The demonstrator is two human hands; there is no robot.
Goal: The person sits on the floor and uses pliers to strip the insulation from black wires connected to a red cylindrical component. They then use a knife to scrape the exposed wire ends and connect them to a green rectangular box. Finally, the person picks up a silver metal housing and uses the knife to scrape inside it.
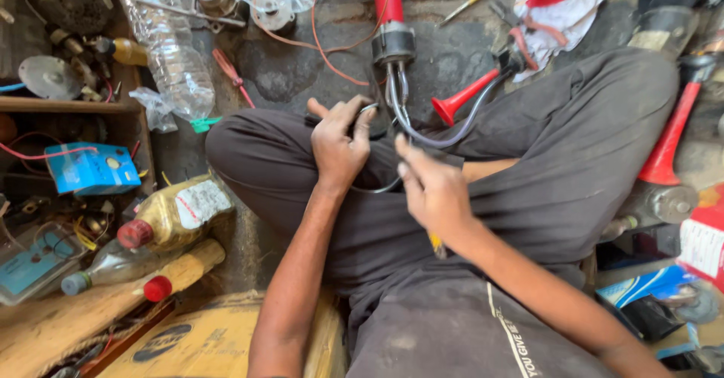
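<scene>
A: What's closest to the camera?

B: The person's lap, in dark grey trousers [543, 189], legs crossed on the stone floor [302, 69]. Both bare forearms reach out over it.

A: And the hands?

B: The right hand [436, 193] is half curled, fingertips pinching a thin grey hose [452, 135] just above the knee. The left hand [339, 145] is closed round the other end of the tubing, thumb up, where it loops over the thigh.

A: Where does the hose lead?

B: Up to a black pump unit with a red cap [392, 27], lying on the floor just beyond the knees. A red horn trumpet [464, 99] lies beside it, touching the right leg.

A: Farther out?

B: An orange wire [320, 42] curls across the floor. At the floor's far left edge lies a crumpled clear plastic bottle [170, 46]; nearer, left of the thigh, a yellowish oil bottle with a red cap [173, 213].
</scene>
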